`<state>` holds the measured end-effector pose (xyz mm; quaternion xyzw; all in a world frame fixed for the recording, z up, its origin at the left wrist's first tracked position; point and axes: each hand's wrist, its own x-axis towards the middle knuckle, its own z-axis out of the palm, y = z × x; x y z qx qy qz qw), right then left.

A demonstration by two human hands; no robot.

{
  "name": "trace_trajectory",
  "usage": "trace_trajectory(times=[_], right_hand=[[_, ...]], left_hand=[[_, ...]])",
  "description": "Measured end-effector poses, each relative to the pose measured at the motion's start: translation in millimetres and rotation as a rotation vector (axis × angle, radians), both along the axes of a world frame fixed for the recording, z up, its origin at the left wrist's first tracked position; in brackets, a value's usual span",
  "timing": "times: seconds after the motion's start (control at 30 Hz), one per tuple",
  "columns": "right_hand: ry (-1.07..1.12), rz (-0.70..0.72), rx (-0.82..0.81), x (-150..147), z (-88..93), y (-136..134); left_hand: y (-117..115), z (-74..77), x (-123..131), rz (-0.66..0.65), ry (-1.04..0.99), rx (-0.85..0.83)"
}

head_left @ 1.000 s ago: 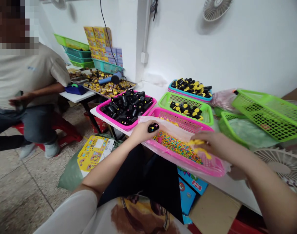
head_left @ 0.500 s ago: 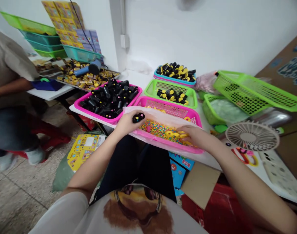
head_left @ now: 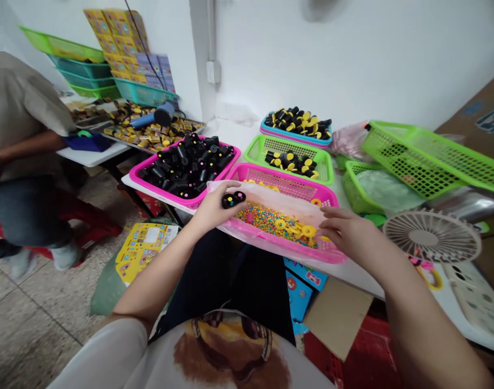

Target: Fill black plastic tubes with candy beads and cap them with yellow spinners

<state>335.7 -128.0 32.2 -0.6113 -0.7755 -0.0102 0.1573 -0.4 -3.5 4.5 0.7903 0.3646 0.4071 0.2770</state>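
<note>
My left hand (head_left: 214, 209) is closed round a few small black cylinders (head_left: 233, 199), whose open ends face up with coloured beads inside. It rests at the left rim of a pink basket (head_left: 340, 258) lined with thin whitish sheeting (head_left: 279, 195). Small multicoloured beads (head_left: 261, 216) cover the bottom of the lining, and yellow rings (head_left: 298, 230) lie on top of them. Over the basket's right end, my right hand (head_left: 346, 229) has its fingers stretched out and apart. A bit of yellow shows beneath its fingertips; no held thing is visible.
Left of the lined basket, another pink basket (head_left: 144, 186) is heaped with black cylinders. Behind are a green basket (head_left: 255, 147) and a blue one (head_left: 271, 129) with black-and-yellow pieces. A fan (head_left: 431, 236) stands at right. A person (head_left: 26, 124) sits at left.
My right hand has lifted off the yellow rings and moved right, towards the basket's end. My left hand still holds the black cylinders. The view has shifted slightly.
</note>
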Motion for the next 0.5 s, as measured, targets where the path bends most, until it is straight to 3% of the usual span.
trace_trajectory(times=[0.13, 0.23, 0.37, 0.5], right_hand=[[0.112, -0.137, 0.447, -62.9, 9.7, 1.4], [0.152, -0.036, 0.666, -114.3, 8.3, 8.8], [0.373, 0.149, 0.691, -148.2, 2.0, 13.0], [0.472, 0.272, 0.540, -144.6, -6.2, 11.8]], left_hand=[[-26.0, 8.3, 9.4, -0.113, -0.092, -0.102], [-48.2, 11.9, 15.4, -0.219, -0.167, -0.183], [-67.6, 10.5, 14.9, -0.175, -0.265, -0.265], [-69.3, 3.9, 8.9, -0.116, -0.319, -0.326]])
